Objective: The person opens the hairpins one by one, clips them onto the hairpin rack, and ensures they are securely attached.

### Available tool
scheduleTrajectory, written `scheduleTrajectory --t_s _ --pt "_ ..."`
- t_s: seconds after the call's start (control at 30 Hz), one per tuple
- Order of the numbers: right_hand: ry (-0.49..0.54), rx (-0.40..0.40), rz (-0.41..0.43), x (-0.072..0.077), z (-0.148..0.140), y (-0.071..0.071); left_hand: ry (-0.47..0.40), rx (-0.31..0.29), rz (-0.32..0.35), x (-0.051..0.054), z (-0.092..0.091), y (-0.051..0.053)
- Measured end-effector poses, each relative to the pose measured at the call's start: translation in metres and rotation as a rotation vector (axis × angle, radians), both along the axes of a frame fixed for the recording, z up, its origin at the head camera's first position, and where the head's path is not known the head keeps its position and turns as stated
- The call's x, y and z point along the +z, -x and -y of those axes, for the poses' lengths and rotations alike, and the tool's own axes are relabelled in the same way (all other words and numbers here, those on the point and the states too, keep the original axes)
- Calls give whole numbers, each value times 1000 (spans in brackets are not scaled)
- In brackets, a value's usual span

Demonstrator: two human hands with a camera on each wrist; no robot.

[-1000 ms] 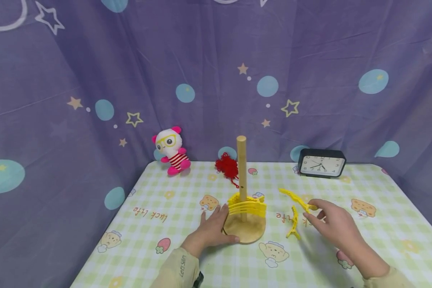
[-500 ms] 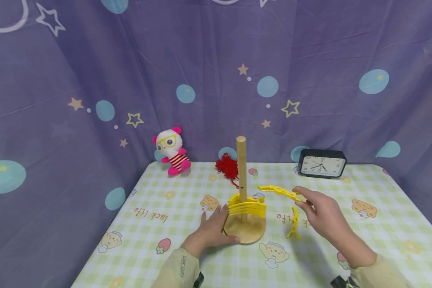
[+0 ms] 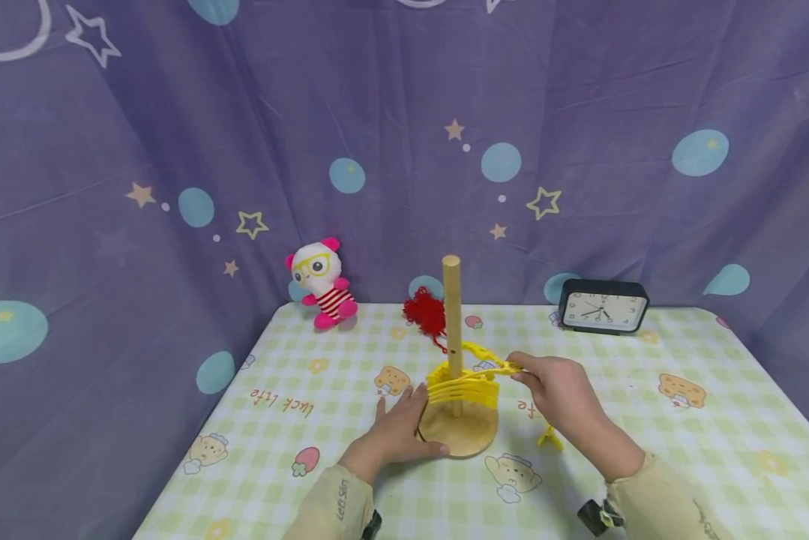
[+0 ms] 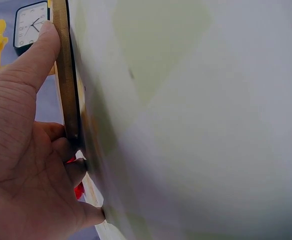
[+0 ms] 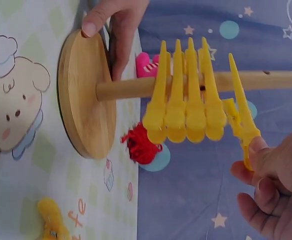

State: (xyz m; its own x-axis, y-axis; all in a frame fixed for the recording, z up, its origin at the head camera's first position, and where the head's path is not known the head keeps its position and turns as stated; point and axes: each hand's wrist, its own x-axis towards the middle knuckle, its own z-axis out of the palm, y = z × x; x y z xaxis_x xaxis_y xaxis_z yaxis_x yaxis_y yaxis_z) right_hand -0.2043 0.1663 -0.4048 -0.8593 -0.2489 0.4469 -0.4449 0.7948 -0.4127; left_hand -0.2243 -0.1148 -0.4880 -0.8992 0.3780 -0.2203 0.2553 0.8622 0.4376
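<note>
A wooden stand has a round base (image 3: 458, 439) and an upright post (image 3: 452, 315). My left hand (image 3: 397, 431) grips the base at its left edge; the left wrist view shows the thumb (image 4: 43, 50) along the rim. Several long yellow hair clips (image 3: 465, 391) sit stacked around the lower post. My right hand (image 3: 559, 386) pinches another yellow hair clip (image 5: 242, 102) by its handle end. Its two arms are spread either side of the post, just above the stack. One more yellow clip (image 3: 550, 439) lies on the table, partly hidden by my right hand.
A panda plush toy (image 3: 322, 283) stands at the back left. Red yarn (image 3: 426, 311) lies behind the post, and a black alarm clock (image 3: 603, 306) stands at the back right. A checked cloth (image 3: 276, 435) covers the table, with a purple curtain (image 3: 404, 210) behind.
My right hand has carried the yellow hair clip leftward to the post, and its arms have opened around it. My left hand has stayed on the base.
</note>
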Motion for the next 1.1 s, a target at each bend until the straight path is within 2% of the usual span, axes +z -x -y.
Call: scheduleTrajectory --t_s 0.33,0.57,0.73,0.87,1.1 --pt "-63 45 -93 -2 26 7 -6 1 -1 1 0 -1" --pt "-94 84 -75 -3 29 7 -7 -3 -9 4 -1 -1" --pt "-113 109 -20 -1 20 1 0 -3 -8 5 -2 -2" --pt "-82 88 -26 -3 7 -3 4 -2 -5 4 -2 -1" --pt "-32 4 -82 -18 -16 -10 -2 -13 -20 4 -2 -2"
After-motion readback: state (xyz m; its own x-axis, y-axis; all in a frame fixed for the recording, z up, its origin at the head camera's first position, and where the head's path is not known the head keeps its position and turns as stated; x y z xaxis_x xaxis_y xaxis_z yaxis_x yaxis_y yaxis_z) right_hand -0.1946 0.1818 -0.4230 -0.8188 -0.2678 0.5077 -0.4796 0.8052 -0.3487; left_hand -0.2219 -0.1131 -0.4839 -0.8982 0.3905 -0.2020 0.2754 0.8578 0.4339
